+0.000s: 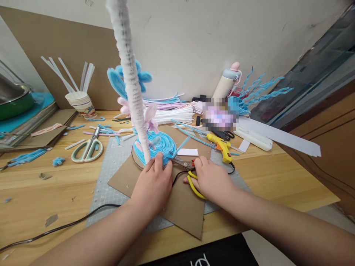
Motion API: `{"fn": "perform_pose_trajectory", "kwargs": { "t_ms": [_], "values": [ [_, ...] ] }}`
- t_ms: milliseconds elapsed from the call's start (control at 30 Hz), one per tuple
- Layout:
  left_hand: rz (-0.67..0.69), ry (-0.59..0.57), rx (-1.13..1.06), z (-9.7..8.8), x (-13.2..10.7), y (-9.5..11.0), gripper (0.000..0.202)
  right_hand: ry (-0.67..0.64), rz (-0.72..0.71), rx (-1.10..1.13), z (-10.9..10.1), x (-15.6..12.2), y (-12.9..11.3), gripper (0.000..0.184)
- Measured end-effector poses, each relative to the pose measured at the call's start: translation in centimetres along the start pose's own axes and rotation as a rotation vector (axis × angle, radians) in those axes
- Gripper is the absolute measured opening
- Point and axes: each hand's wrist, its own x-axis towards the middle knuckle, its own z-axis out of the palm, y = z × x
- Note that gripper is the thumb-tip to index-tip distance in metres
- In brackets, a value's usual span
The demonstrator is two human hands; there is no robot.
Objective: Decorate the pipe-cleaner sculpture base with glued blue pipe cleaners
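Note:
A round base of coiled blue pipe cleaner [163, 142] sits on brown cardboard, with a tall white fuzzy stem [133, 85] rising from it. Blue petals [118, 81] and pink fuzzy flowers [151, 118] show around the stem. My left hand [154, 181] grips the near edge of the base beside the stem's foot; its fingertips are partly hidden. In my right hand [209, 175] is a pair of pliers [184, 162] with yellow and red handles. Their jaws point left and reach the coil's right edge, close to a blue pipe-cleaner end [181, 146] sticking up.
Green-handled scissors [88, 147] lie to the left, near a stack of paper cups [80, 103] holding white strips. A yellow glue gun [222, 146] rests on the right. Bundles of pipe cleaners [174, 114] lie by the wall. A black cable [61, 225] crosses the front left.

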Motion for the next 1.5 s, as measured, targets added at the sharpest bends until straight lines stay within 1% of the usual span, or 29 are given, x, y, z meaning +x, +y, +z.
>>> {"fn": "perform_pose_trajectory", "kwargs": {
  "t_ms": [100, 267, 333, 567, 800, 900, 1033, 1167, 1267, 1333, 1433, 1500],
  "values": [
    [-0.001, -0.02, -0.001, 0.0, 0.0, 0.0, 0.028, -0.004, -0.001, -0.024, -0.2, 0.2, -0.3, 0.057],
    [0.005, -0.031, -0.009, -0.1, 0.2, 0.0, 0.027, -0.049, -0.034, -0.106, -0.3, 0.4, -0.7, 0.053],
    [0.005, -0.044, -0.012, -0.1, 0.2, 0.0, 0.027, -0.043, -0.046, -0.11, -0.2, 0.4, -0.7, 0.052],
    [0.025, -0.088, -0.023, -0.2, 0.0, 0.0, 0.027, -0.033, -0.035, -0.047, 0.0, 0.5, -0.5, 0.048],
    [0.05, -0.092, -0.028, -0.3, 0.0, 0.1, 0.026, -0.083, -0.044, 0.03, 0.1, 0.4, -0.3, 0.043],
    [0.042, -0.094, -0.026, -0.2, 0.0, 0.0, 0.027, -0.099, -0.037, 0.072, -0.1, 0.4, -0.3, 0.039],
    [0.034, -0.102, -0.015, -0.3, 0.0, -0.1, 0.028, -0.115, -0.038, 0.072, -0.2, 0.4, -0.2, 0.033],
    [0.05, -0.109, -0.013, -0.3, 0.1, -0.1, 0.026, -0.122, -0.085, 0.07, -0.3, 0.2, 0.5, 0.033],
    [0.047, -0.123, -0.023, -0.3, 0.0, -0.1, 0.027, -0.154, -0.113, 0.056, -0.7, 0.1, 0.9, 0.035],
    [0.04, -0.13, -0.021, -0.3, 0.0, 0.0, 0.03, -0.165, -0.097, 0.042, -1.0, -0.1, 0.8, 0.038],
    [0.023, -0.139, -0.017, -0.4, 0.1, -0.1, 0.032, -0.147, -0.063, 0.048, -1.2, -0.2, 0.5, 0.043],
    [0.024, -0.134, -0.018, -0.3, 0.2, -0.2, 0.032, -0.133, -0.057, 0.104, -1.2, -0.1, 0.5, 0.037]
  ]
}}
